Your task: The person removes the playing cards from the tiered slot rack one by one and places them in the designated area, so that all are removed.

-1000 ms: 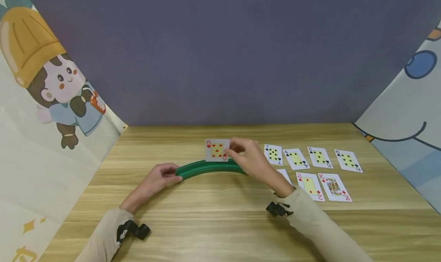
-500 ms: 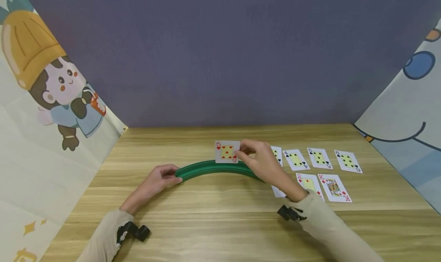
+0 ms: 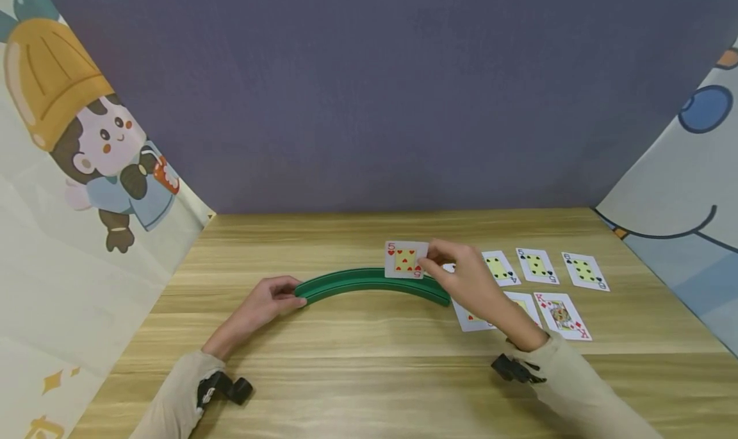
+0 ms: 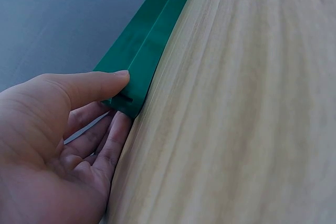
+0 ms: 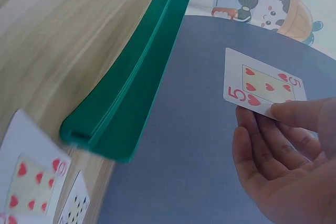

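My left hand pinches the left end of a green curved card holder, thumb on top and fingers beneath in the left wrist view. The holder's grooved arc lies on the wooden table. Between thumb and fingers my right hand holds the five of hearts by its right edge, face towards me. In the head view that card overlaps the right part of the holder; in the right wrist view the card stands apart from the holder. No card shows in the holder's groove.
Playing cards lie face up at the right: four of spades, five of spades, six of spades and king of diamonds. My right hand and forearm partly cover others, including a heart card. A dark wall stands behind the table.
My right hand has moved right with the five of hearts along the holder, uncovering the holder's right end. My left hand has kept its grip on the left end.
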`<action>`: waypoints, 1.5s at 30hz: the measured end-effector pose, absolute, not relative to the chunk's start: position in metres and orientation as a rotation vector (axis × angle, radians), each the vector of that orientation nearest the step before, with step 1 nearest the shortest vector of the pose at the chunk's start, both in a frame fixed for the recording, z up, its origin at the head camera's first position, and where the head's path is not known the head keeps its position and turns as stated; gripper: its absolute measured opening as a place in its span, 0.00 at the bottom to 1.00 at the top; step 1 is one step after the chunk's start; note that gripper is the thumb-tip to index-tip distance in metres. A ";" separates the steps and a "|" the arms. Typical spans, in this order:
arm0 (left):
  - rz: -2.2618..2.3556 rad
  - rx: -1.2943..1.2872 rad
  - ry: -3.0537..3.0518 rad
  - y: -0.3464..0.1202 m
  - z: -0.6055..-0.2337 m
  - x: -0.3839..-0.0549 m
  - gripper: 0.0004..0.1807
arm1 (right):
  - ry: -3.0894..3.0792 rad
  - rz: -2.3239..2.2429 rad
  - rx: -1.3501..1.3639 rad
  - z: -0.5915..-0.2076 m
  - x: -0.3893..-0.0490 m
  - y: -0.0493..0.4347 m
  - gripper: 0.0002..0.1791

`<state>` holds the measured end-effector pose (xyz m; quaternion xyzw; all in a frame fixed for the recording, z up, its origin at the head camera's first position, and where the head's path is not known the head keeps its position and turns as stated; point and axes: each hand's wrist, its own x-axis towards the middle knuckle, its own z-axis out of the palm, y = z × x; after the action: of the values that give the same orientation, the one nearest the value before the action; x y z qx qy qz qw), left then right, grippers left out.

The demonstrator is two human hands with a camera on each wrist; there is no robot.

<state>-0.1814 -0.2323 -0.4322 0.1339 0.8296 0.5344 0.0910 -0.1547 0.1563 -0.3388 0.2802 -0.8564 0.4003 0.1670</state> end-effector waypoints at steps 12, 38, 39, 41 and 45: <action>1.596 0.415 2.465 -0.231 -0.432 -0.181 0.19 | -2.524 1.020 0.623 -0.346 -0.141 0.203 0.05; 1.593 0.398 2.473 -0.231 -0.433 -0.181 0.19 | -2.487 0.963 0.237 -0.364 -0.123 0.323 0.07; 1.589 0.398 2.478 -0.231 -0.433 -0.181 0.19 | -2.489 0.958 0.229 -0.365 -0.124 0.327 0.08; 1.588 0.399 2.479 -0.231 -0.433 -0.181 0.19 | -2.493 0.947 0.219 -0.368 -0.126 0.334 0.08; 1.580 0.409 2.487 -0.231 -0.433 -0.181 0.19 | -2.495 0.980 0.202 -0.377 -0.128 0.351 0.10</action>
<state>-0.1813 -0.2311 -0.4331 0.1372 0.8330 0.5294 0.0834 -0.1277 0.3505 -0.3768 0.0731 -0.9043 0.3553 0.2250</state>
